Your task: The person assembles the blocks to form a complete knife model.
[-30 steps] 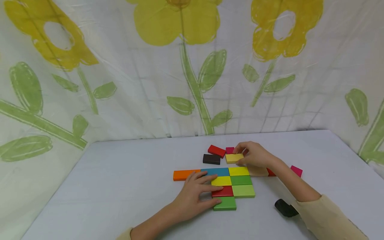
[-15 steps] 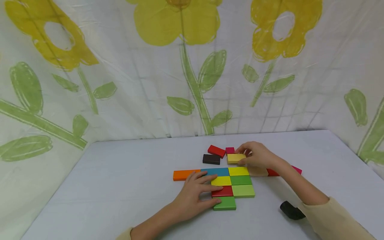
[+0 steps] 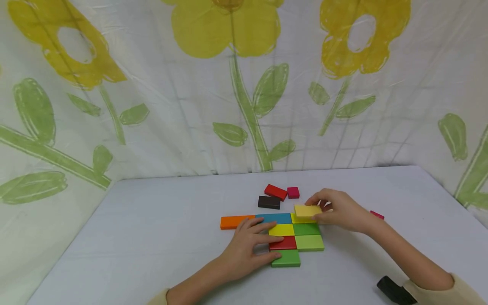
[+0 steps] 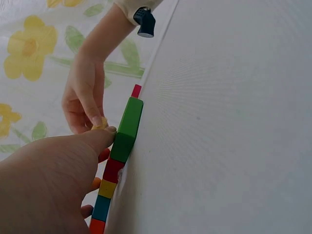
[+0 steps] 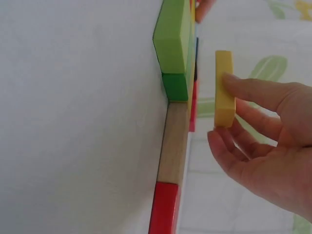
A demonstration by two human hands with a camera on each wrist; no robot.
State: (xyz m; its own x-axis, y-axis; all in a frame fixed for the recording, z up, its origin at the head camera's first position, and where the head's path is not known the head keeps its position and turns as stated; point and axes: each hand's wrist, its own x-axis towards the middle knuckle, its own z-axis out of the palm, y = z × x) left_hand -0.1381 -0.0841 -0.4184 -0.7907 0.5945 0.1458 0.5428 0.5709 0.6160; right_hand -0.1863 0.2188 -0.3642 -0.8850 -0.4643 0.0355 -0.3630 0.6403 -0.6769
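My right hand (image 3: 341,210) pinches a pale yellow block (image 3: 306,211) between thumb and fingers. In the right wrist view that yellow block (image 5: 224,105) is raised off the table, and in the head view it overlaps a brighter yellow block in the layout. My left hand (image 3: 249,250) rests with spread fingers along the left side of the laid-out blocks. Its fingertips reach the blue block (image 3: 279,218), a yellow block (image 3: 282,230) and the red block (image 3: 287,243). The thumb touches the nearest green block (image 3: 287,259).
Another green block (image 3: 306,229) and a light green block (image 3: 309,242) adjoin. An orange block (image 3: 232,223) ends the row's left. Red (image 3: 275,192), black (image 3: 269,202) and pink (image 3: 293,192) blocks lie behind. A wooden block (image 5: 172,146) and red block (image 5: 164,207) extend rightward.
My right hand has lifted the pale yellow block from beside the pink block and brought it rightward and nearer, over the layout. The left hand stays in place.
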